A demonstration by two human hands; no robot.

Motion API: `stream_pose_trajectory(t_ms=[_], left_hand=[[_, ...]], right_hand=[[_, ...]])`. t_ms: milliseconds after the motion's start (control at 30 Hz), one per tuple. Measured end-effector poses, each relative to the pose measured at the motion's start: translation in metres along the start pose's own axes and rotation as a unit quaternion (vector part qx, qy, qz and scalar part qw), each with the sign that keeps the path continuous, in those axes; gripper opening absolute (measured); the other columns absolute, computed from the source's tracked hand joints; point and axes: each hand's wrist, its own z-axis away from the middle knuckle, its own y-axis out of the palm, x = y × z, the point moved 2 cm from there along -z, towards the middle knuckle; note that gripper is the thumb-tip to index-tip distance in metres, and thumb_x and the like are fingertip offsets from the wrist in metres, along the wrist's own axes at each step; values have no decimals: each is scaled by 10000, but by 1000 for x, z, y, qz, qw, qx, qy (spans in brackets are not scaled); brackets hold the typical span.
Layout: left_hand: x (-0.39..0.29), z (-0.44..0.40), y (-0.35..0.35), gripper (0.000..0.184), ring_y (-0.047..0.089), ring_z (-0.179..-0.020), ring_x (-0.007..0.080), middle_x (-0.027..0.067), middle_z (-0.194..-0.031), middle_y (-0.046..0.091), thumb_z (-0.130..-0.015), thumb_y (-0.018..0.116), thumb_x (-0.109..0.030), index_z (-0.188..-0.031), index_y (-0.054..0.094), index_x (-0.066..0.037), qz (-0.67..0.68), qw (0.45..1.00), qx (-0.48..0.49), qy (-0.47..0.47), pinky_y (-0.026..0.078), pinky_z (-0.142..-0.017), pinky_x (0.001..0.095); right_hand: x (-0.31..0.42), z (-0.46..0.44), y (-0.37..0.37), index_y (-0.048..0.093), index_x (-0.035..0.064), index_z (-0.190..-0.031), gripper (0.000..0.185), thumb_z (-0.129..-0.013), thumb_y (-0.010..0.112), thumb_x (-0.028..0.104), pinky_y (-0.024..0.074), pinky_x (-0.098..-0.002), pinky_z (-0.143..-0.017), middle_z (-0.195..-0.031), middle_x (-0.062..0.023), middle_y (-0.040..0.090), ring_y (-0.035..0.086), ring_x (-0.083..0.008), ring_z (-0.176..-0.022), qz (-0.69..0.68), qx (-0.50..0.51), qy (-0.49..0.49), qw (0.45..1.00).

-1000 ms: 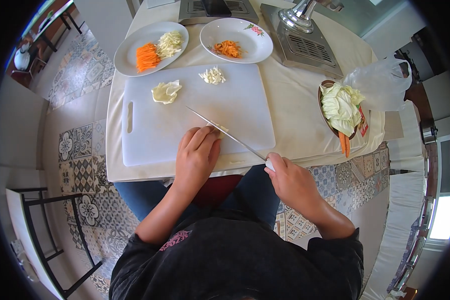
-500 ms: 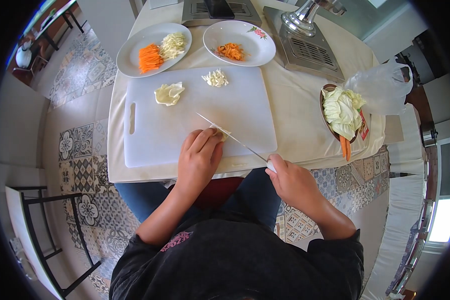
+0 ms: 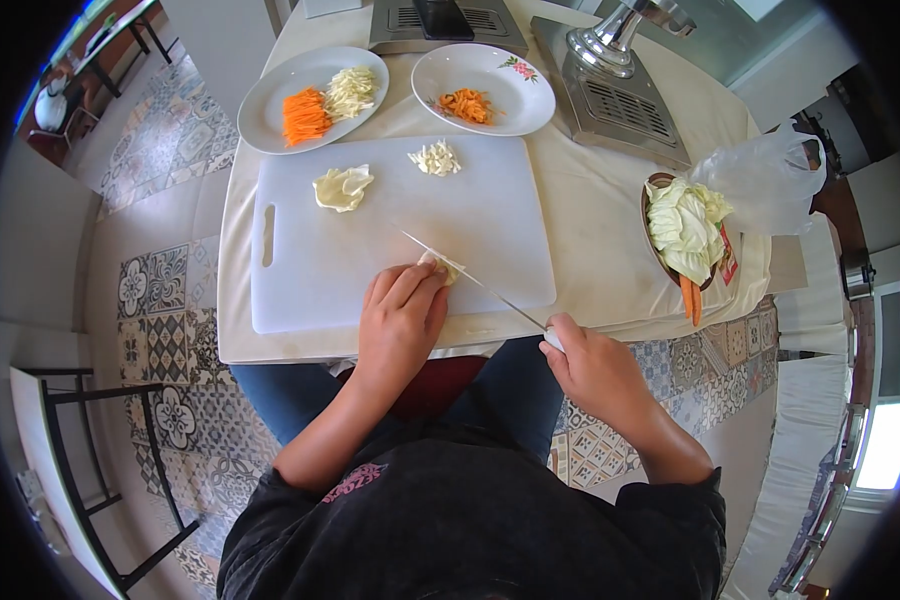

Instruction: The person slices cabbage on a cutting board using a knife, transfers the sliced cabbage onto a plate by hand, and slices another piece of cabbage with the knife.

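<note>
My left hand presses a small piece of cabbage onto the white cutting board, fingers bent over it. In my right hand is the white handle of a knife. Its blade slants up to the left and lies against the cabbage, just beyond my left fingertips. Farther back on the board are a loose cabbage leaf and a little heap of chopped cabbage. My left fingers hide most of the piece under them.
Behind the board stand a plate with shredded carrot and cabbage, and a flowered plate with carrot shreds. Metal stoves stand at the back. To the right are a bowl with cabbage, carrots and a plastic bag.
My right hand has drawn the knife slightly back toward me and to the right. My left hand stays on the cabbage piece. The whole view has shifted a little.
</note>
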Motion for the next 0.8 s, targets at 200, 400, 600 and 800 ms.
stream_pose_trajectory(t_ms=[200,400,600,800], left_hand=[[-1,-1,0,220,647,-988,264,74,-1077,693,-785,753,-22,-1002,713,-24,-5,1000,-1,4,513,-864,385],[0,0,1,220,651,-980,271,81,-1087,697,-780,756,-13,-996,715,-19,2,1000,0,-2,518,-860,385],[3,1,1,224,648,-977,269,85,-1092,699,-772,756,-14,-993,720,-17,15,1000,-3,0,519,-866,386],[2,-1,1,265,646,-907,288,85,-1046,700,-746,760,32,-1003,727,-21,22,1000,-19,2,522,-809,395]], right_hand=[[2,4,3,463,54,-1031,223,-999,557,254,520,-492,-556,-748,-154,649,656,-386,-672,26,-20,-1,999],[-2,-1,8,465,43,-1041,246,-1011,553,271,519,-493,-548,-724,-170,651,659,-393,-659,4,10,-5,1000],[-4,-19,8,463,14,-1064,281,-1017,540,280,508,-536,-568,-683,-208,644,651,-432,-654,-31,33,-10,999],[10,-40,4,453,21,-1038,243,-1022,521,253,505,-547,-565,-677,-207,640,651,-437,-659,-22,37,-18,999]])
